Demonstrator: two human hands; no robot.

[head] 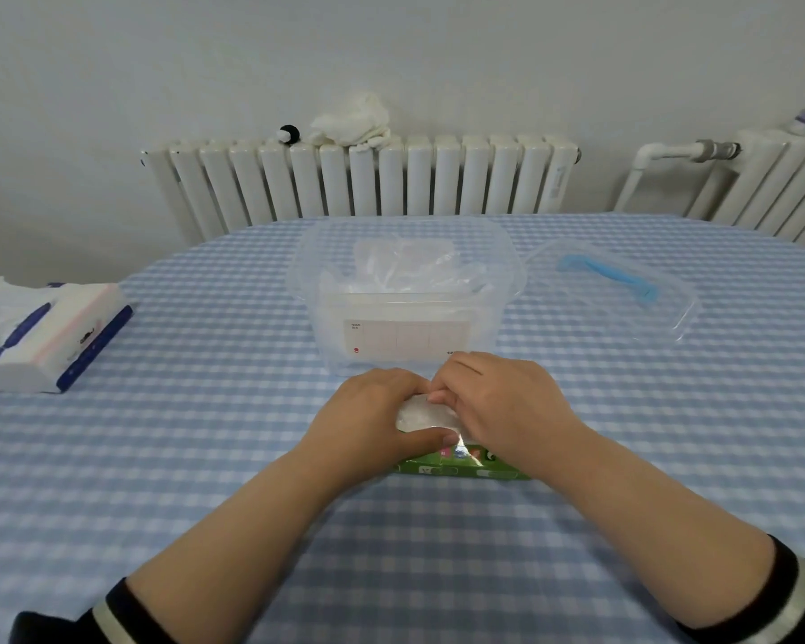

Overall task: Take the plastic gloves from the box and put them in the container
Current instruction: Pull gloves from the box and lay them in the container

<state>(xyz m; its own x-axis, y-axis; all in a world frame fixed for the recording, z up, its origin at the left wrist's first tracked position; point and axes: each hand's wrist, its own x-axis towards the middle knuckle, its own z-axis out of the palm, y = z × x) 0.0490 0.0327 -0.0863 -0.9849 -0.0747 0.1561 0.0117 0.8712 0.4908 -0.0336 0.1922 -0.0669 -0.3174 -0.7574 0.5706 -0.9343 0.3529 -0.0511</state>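
A green box [461, 467] lies on the checked tablecloth, mostly hidden under my hands. A wad of clear plastic gloves [426, 415] sticks up from its top. My left hand [372, 420] cups the box and the wad from the left. From the right, my right hand [503, 406] pinches the gloves with its fingertips. Just beyond the hands stands a clear plastic container [405, 290], open, with several crumpled plastic gloves [405, 267] inside.
The container's clear lid [619, 285] with a blue handle lies to its right. A tissue pack [43, 332] sits at the table's left edge. White radiators [363, 178] line the wall behind the table, with a cloth on top.
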